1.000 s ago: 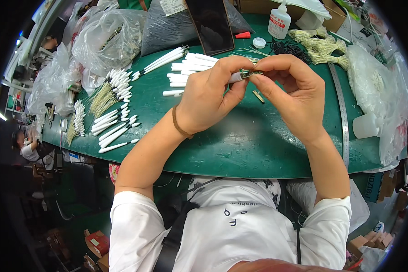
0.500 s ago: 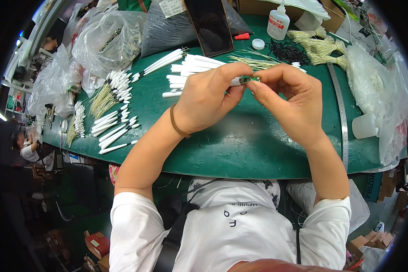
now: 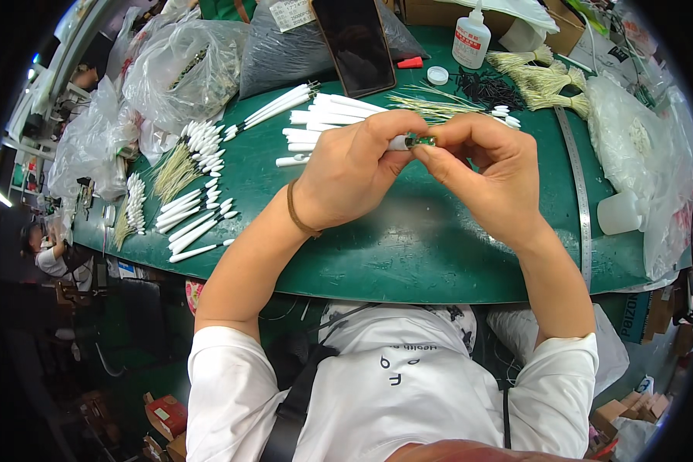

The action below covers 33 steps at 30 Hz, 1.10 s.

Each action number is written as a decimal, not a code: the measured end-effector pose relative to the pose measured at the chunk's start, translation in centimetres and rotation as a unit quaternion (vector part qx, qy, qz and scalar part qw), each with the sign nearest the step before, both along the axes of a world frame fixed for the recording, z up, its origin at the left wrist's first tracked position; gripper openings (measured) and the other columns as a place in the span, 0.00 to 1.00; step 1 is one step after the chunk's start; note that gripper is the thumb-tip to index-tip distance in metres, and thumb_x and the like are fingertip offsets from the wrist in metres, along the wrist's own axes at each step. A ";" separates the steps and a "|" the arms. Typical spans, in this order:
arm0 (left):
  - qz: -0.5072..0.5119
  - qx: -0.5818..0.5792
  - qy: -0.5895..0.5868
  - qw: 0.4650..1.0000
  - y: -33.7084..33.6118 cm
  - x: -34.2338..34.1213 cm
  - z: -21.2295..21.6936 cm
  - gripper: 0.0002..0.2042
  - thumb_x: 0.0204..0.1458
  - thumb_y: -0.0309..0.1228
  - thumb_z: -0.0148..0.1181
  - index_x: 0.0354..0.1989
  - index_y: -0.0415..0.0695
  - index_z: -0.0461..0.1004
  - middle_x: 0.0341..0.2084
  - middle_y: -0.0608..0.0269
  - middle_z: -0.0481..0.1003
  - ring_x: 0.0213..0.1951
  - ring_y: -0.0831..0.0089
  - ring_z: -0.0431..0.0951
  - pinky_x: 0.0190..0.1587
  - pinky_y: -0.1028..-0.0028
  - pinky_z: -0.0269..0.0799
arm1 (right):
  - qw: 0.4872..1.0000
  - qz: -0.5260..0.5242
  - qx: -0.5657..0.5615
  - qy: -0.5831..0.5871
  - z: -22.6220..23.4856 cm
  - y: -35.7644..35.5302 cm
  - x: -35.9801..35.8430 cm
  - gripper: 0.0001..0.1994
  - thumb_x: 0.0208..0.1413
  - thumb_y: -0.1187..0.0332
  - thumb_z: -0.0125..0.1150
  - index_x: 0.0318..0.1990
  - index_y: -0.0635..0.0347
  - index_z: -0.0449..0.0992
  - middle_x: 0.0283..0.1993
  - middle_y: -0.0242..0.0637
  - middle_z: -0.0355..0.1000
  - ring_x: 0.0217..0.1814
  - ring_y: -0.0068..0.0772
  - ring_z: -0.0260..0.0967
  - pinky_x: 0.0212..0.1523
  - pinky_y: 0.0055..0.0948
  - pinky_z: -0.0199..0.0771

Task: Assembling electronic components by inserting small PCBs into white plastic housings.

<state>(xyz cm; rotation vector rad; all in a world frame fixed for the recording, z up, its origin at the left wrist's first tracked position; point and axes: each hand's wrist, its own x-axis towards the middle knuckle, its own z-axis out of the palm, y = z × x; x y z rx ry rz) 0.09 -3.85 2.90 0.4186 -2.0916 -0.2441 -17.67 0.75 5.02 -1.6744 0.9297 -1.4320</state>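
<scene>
Over the middle of the green table, my left hand (image 3: 354, 165) pinches a white tube (image 3: 398, 143) between thumb and fingers. A small green circuit board (image 3: 423, 141) shows at the tube's right end, and my right hand (image 3: 489, 169) grips it between thumb and forefinger. Board and tube are in line and touching; how deep the board sits inside is hidden by my fingertips. Just beyond my left hand lies a stack of white tubes (image 3: 323, 115). Past my right fingers are thin yellowish wires (image 3: 431, 106) and small white tips (image 3: 505, 115).
White stick pieces (image 3: 189, 227) and tipped wire bundles (image 3: 177, 173) lie at the left. A phone (image 3: 354, 46) leans on a dark bag (image 3: 273, 58). A glue bottle (image 3: 471, 38), black pieces (image 3: 485, 88), a steel ruler (image 3: 577, 185) and a plastic cup (image 3: 620, 213) are right.
Both hands have shifted slightly left, with the board and tube still between them. The small white tips beyond my right hand show more fully.
</scene>
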 end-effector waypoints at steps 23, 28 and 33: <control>0.134 -0.065 -0.107 0.983 0.6 -0.9 0.6 0.24 0.36 0.40 0.68 0.42 0.43 0.69 0.12 0.64 0.72 0.15 0.68 0.74 0.19 0.72 0.67 | 0.990 0.010 0.056 0.126 1.0 -0.7 -0.7 0.06 0.45 0.71 0.61 0.25 0.65 0.75 0.23 0.27 0.68 0.25 0.15 0.59 0.26 0.20 0.57; 0.148 -0.089 -0.105 0.979 0.7 -1.1 0.7 0.20 0.36 0.40 0.66 0.36 0.44 0.69 0.11 0.64 0.70 0.14 0.68 0.73 0.18 0.72 0.66 | 0.991 -0.005 0.024 0.129 0.8 -0.3 -0.6 0.05 0.44 0.73 0.60 0.23 0.66 0.74 0.21 0.30 0.67 0.23 0.19 0.59 0.24 0.23 0.56; 0.142 -0.091 -0.111 0.979 1.0 -1.1 0.9 0.18 0.35 0.37 0.62 0.35 0.43 0.67 0.10 0.65 0.69 0.13 0.68 0.72 0.16 0.71 0.65 | 0.994 0.013 0.030 0.105 0.8 -0.1 -0.3 0.05 0.44 0.75 0.59 0.22 0.67 0.73 0.21 0.30 0.66 0.23 0.19 0.60 0.23 0.23 0.57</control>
